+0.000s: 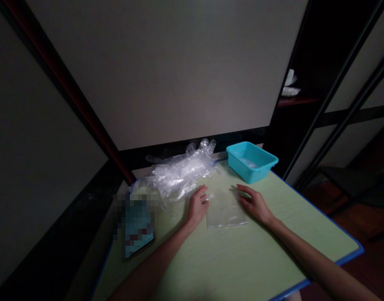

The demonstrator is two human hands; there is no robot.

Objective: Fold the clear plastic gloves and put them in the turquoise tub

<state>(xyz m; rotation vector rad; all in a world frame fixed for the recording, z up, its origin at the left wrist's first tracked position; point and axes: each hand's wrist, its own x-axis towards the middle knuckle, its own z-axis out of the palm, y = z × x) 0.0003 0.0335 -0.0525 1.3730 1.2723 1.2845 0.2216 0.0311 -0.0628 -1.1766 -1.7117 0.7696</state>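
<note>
A clear, flat plastic bag point(226, 211) lies on the pale green table point(217, 259) between my two hands. My left hand point(198, 205) is at the bag's left edge, fingers slightly bent and apart, with its fingertips near the upper left corner. On the right side, my right hand point(254, 202) rests with thumb and fingers spread beside the bag's edge. Neither hand is closed on anything. Beyond my left hand is a loose heap of clear, crinkled plastic gloves point(182, 171).
A turquoise basin point(251, 163) with something clear inside stands at the back right corner. At the left edge is a pixelated bluish object point(138, 228). A pale panel point(185, 75) rises behind the table, and dark shelving point(297, 100) stands at right.
</note>
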